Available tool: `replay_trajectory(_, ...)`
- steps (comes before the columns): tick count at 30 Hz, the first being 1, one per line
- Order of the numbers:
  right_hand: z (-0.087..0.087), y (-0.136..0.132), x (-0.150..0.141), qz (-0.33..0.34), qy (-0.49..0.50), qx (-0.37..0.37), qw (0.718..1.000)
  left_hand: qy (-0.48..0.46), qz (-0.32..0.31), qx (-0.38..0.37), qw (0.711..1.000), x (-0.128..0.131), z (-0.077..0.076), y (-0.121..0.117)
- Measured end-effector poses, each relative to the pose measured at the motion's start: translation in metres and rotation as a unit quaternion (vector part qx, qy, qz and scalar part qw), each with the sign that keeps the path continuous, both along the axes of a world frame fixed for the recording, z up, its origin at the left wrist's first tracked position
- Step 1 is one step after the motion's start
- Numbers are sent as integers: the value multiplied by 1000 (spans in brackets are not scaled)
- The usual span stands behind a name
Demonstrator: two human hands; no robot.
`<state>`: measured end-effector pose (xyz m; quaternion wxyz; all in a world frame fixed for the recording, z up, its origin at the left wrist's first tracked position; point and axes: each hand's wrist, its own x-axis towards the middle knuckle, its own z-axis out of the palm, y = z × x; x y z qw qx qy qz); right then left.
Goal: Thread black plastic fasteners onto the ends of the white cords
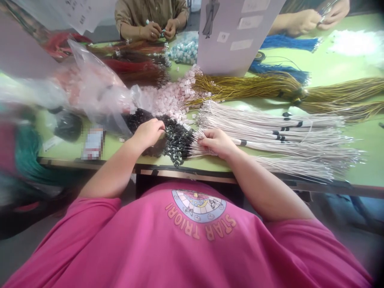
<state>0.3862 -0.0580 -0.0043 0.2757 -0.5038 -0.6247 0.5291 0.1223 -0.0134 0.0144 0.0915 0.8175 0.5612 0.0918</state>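
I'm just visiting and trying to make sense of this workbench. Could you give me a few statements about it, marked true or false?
1. The person's right hand touches the white wires. True.
2. The left hand is in the green wires. False: it is at the pile of black pieces.
3. The yellow wires lie beyond the white ones, as the person sees them. True.
4. The person wears a blue shirt. False: the shirt is pink.
5. Another person's hands show across the table. True.
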Motion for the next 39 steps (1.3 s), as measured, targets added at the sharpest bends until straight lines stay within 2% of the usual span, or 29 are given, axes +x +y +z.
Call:
replay_trajectory(2,1,0,-1,-2,7,-16,1000,-36,2,-17,999,10,14,-14)
replay_trajectory(5,6,0,-1,8,9,-28,1000,-134,-50,-124,982,33,24,-35)
replay_trajectory(8,11,-1,0,15,0,-12,1000,-257,-74,-179,947,57,18,-45)
replay_trajectory(12,9,-2,-1,-1,-9,3,1000,-341,-45,-181,921,70,1,-43)
replay_trajectory(16,7,-4,-4,-15,12,26,999,-368,-27,-198,908,68,-5,-39)
replay_trajectory(21,11,-5,-5,-23,35,16,999,-394,-15,-208,895,67,-8,-40)
replay_trajectory(39,12,-4,-6,-15,-14,58,998,-389,-17,-176,904,71,-10,-42)
